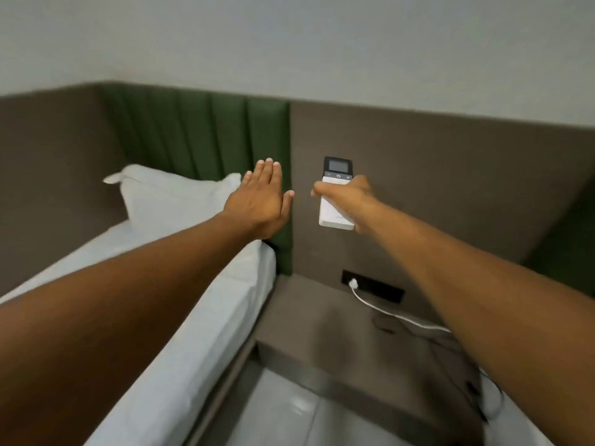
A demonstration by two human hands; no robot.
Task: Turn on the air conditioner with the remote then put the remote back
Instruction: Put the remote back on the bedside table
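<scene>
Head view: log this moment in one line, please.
right hand: grip on remote, held against wall panel | left hand: open, empty | nightstand: white cable

One head-worn wide-angle camera gave the only view. It looked forward and down from above, along both outstretched forearms, toward the brown wall panel [450,175] at arm's reach. The bed [199,317] ran down the left side, the bedside shelf [338,333] lay low at centre, and straight edges bowed near the borders.

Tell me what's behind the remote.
The brown wall panel shows all around the remote, gripped by the right hand. Any holder or mount directly behind it is covered.
</scene>
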